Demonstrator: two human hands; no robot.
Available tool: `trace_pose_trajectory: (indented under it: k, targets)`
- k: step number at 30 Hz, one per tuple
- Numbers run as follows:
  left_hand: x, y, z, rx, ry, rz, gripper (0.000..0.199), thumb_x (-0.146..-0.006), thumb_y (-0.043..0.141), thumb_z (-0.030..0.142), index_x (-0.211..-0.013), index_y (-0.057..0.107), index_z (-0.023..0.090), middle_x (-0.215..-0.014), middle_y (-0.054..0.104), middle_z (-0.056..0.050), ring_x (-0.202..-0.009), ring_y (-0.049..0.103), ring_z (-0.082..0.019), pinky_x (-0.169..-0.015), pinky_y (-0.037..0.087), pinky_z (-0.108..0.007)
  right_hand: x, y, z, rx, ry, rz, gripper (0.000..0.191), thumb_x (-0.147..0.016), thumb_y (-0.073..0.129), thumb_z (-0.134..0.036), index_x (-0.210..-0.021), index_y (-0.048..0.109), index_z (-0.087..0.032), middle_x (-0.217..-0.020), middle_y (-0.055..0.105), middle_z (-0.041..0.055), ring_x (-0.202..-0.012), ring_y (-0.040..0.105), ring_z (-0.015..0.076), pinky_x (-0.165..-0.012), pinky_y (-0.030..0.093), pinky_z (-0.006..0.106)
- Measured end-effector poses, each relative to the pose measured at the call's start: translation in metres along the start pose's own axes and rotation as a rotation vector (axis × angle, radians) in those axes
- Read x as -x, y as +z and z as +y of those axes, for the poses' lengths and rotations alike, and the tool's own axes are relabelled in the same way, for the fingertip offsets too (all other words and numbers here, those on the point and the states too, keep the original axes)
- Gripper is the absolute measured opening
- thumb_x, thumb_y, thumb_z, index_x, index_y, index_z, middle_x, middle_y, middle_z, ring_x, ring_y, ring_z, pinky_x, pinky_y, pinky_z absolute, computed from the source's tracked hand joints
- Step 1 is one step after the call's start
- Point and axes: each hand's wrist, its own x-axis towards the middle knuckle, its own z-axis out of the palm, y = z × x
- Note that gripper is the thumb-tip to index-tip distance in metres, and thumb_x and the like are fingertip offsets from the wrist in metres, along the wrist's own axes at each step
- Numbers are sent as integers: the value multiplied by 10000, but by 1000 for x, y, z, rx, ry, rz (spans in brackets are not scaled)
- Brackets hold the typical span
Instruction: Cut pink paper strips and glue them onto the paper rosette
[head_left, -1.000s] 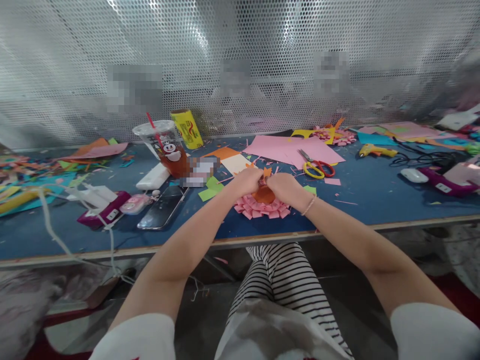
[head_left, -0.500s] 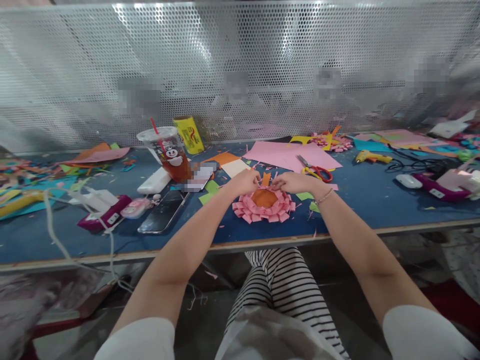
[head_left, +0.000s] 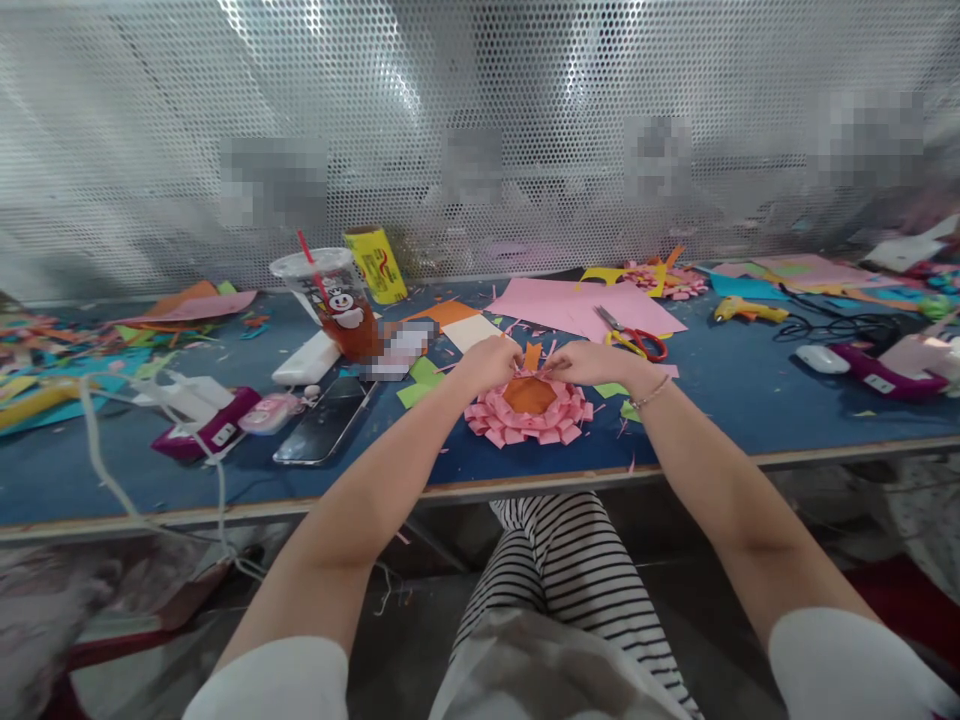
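A pink paper flower (head_left: 495,412) with looped petals and an orange middle lies near the table's front edge. An orange paper tab (head_left: 533,356) sticks up at its far side, between my hands. My left hand (head_left: 491,363) is closed in a pinch at the flower's far left rim. Opposite it, my right hand (head_left: 581,362) pinches the far right rim. Thin pink paper slivers show by the fingertips of both hands; exactly what each fingertip grips is partly hidden.
Scissors (head_left: 637,338) lie on a pink sheet (head_left: 555,305) behind my right hand. A phone (head_left: 326,425), a drink cup (head_left: 341,300) and a purple power strip (head_left: 210,425) with white cables stand left. A yellow glue gun (head_left: 750,310) lies right. A perforated metal screen (head_left: 480,120) closes the back.
Both hands stay at the flower's far rim, their fingers shifted slightly and the right hand's more curled. The view has tilted a little; the flower lies in about the same place.
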Motion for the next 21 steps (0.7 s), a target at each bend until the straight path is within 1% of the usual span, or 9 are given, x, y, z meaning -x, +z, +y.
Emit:
trace_pose_trajectory:
  k: [2, 5, 8, 10, 12, 13, 16, 18, 21]
  targets:
    - [1, 0, 3, -37, 6, -4, 282, -661, 484, 92, -836, 672, 209, -848, 699, -37, -831, 630, -183, -683, 437, -246, 1, 2, -5, 67, -29, -32, 288, -766, 472, -193, -945, 697, -192, -878, 697, 42, -751, 589, 152, -657, 395, 236]
    - [3, 1, 10, -114, 8, -4, 278, -691, 478, 110, -886, 650, 209, -877, 686, -57, -861, 627, -209, -689, 434, -266, 1, 8, -15, 213, -60, -56, 303, -723, 452, -124, -912, 688, -141, -862, 690, 98, -722, 591, 162, -620, 368, 242]
    - [3, 2, 16, -177, -3, 16, 287, -721, 470, 135, -965, 614, 181, -893, 673, -100, -863, 629, -240, -673, 431, -286, -3, 16, -23, 362, -53, -22, 288, -679, 462, -103, -875, 671, -87, -840, 676, 151, -699, 593, 187, -574, 335, 260]
    - [3, 3, 16, -179, -13, 26, 285, -722, 472, 143, -974, 603, 174, -888, 672, -106, -854, 631, -245, -657, 428, -286, -4, 17, -22, 381, -43, -5, 278, -678, 471, -110, -878, 662, -79, -832, 670, 155, -694, 591, 192, -561, 325, 264]
    - [1, 3, 13, -136, -25, 28, 274, -706, 479, 137, -942, 611, 185, -880, 679, -87, -841, 632, -231, -649, 429, -278, -2, 13, -16, 299, -58, -35, 289, -705, 477, -132, -931, 654, -103, -860, 671, 125, -708, 588, 178, -578, 342, 255]
    - [1, 2, 10, -100, -32, 26, 270, -695, 482, 131, -921, 619, 190, -869, 683, -73, -832, 631, -219, -649, 431, -271, 0, 8, -12, 225, -73, -57, 305, -724, 486, -155, -982, 644, -126, -905, 669, 104, -736, 587, 170, -602, 360, 247]
    - [-2, 1, 1, 35, -43, 2, 255, -668, 498, 125, -866, 645, 188, -820, 695, -38, -813, 629, -183, -663, 442, -247, 11, -11, 4, -12, -135, -82, 384, -743, 558, -265, -1120, 590, -205, -1103, 618, 49, -908, 563, 163, -727, 397, 236]
    - [-4, 2, -5, 119, -46, -21, 234, -660, 517, 141, -840, 661, 178, -797, 699, -28, -802, 630, -170, -669, 449, -233, 17, -22, 13, -84, -175, -96, 399, -713, 610, -313, -1101, 599, -220, -1145, 584, 40, -974, 532, 167, -774, 395, 238]
    - [-7, 4, -11, 208, -58, -48, 201, -660, 545, 180, -810, 679, 168, -795, 701, -25, -770, 631, -156, -663, 453, -220, 18, -24, 18, -103, -250, -212, 328, -688, 638, -316, -995, 641, -199, -1071, 588, 41, -896, 525, 148, -751, 390, 239]
